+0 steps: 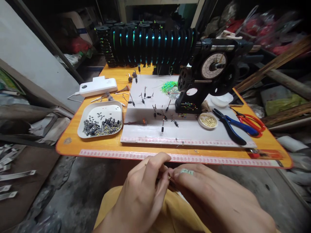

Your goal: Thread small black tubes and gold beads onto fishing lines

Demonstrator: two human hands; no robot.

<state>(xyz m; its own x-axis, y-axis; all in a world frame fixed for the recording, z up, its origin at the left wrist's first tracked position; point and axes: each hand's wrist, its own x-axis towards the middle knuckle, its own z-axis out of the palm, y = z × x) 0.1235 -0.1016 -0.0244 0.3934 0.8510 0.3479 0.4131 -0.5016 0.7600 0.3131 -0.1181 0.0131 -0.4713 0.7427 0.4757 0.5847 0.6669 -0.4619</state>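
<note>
A person's left hand (143, 186) and right hand (206, 186) meet above a yellow-clothed lap (106, 200), fingertips pinched around a tiny gold piece (169, 177), just in front of the worktop (70, 139). A round dish (209, 128) of gold bits (208, 121) sits beside pliers (224, 118); at left, a white tray (111, 108) holds small dark parts (91, 127).
</note>
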